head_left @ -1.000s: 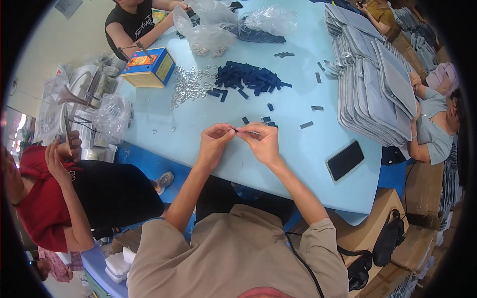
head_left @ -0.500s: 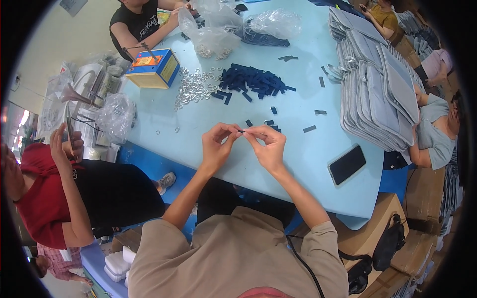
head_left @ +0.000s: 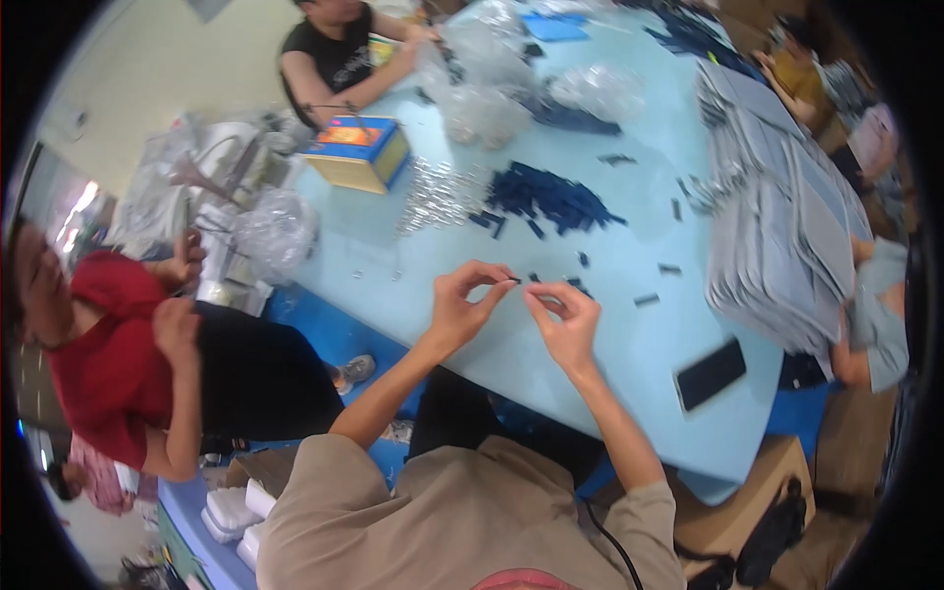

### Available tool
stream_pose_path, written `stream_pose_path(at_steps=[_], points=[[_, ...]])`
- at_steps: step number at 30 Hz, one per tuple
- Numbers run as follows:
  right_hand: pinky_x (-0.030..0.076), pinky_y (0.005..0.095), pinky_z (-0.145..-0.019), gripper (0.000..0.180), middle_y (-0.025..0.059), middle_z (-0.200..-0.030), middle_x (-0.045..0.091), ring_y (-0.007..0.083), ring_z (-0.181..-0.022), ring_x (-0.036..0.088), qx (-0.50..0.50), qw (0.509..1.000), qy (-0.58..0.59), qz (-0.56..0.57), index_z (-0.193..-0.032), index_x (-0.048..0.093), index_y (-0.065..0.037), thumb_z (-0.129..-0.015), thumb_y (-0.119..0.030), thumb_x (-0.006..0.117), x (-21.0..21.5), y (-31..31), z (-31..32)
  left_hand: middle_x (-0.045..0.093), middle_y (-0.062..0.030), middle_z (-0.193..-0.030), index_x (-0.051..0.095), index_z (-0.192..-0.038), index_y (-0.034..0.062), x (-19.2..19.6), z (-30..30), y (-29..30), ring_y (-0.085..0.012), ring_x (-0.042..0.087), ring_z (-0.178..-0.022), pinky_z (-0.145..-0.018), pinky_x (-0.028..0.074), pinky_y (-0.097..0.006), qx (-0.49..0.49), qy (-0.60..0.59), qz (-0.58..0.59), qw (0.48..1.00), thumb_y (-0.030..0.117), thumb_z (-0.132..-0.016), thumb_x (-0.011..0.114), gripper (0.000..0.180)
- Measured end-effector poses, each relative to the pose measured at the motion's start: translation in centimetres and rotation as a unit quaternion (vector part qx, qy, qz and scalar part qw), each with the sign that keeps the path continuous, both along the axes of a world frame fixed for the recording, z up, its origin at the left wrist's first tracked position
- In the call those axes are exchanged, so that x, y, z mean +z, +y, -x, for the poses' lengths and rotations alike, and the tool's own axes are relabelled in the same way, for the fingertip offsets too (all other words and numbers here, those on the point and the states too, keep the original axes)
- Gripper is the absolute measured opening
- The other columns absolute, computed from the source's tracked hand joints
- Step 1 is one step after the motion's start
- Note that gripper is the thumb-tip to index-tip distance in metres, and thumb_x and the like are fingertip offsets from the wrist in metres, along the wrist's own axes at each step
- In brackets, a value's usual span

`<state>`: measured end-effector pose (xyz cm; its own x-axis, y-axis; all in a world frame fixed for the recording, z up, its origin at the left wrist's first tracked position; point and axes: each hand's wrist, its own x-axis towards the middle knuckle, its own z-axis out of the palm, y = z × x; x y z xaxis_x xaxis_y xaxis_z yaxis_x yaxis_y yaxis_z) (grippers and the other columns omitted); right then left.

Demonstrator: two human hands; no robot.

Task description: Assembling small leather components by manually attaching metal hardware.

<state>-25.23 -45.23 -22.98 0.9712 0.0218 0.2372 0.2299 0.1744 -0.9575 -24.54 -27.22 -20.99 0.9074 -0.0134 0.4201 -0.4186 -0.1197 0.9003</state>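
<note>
a small dark blue piece (head_left: 515,281) is pinched betw. thumb and forefinger of the left hand (head_left: 464,305), held just above the light blue table (head_left: 629,354). right hand (head_left: 562,317) sits just beside it, fingertips pressed together close to the piece; whether anything is pinched there can't be told. compared w/ 0.5 s ago, the hands are drawn a bit further apart: a small gap is now seen betw. the fingertips, where they were nearly touching. the piece is tiny, flat, oblong, dark navy; more detail can't be made out.

a few loose dark pieces (head_left: 580,287) are scattered on the table just beyond the hands, and a bigger pile of dark blue pieces (head_left: 551,195) lies further back. a heap of small shiny metal parts (head_left: 433,197) is seen left of that pile, w/ a yellow-blue box (head_left: 356,151) beside it. a black phone (head_left: 710,373) lies at the right near the table edge. stacks of grey flat items (head_left: 777,226) are piled at the far right.
</note>
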Motion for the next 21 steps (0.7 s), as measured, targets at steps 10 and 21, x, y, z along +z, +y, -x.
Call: stream_pose_path(at_steps=[10,21], points=[[0.056,0.0252,-0.07,0.004,0.0064,-0.091,0.074,0.0125,-0.08,0.07,0.036,0.998,0.054,0.018,-0.093,0.073,0.0,-0.089,-0.001,0.073,-0.3,-0.3,0.5,0.076,-0.0105,-0.095,0.07,-0.096,0.0014,15.2,-14.4,15.9,-0.0248,0.075,-0.089,-0.079,0.058,-0.034,0.13,-0.28,-0.366,0.878,-0.009,-0.083,0.069,0.016],[0.054,0.0253,-0.068,0.004,0.0049,-0.089,0.074,0.0115,-0.076,0.069,0.039,0.996,0.074,0.037,-0.092,0.073,-0.001,-0.088,-0.003,0.073,-0.3,-0.3,-0.1,0.074,-0.0159,-0.092,0.067,-0.093,-0.0005,18.0,-21.3,27.6,-0.0337,0.073,-0.089,-0.079,0.057,-0.041,0.159,-0.205,-0.532,0.806,-0.01,-0.084,0.066,0.013]])
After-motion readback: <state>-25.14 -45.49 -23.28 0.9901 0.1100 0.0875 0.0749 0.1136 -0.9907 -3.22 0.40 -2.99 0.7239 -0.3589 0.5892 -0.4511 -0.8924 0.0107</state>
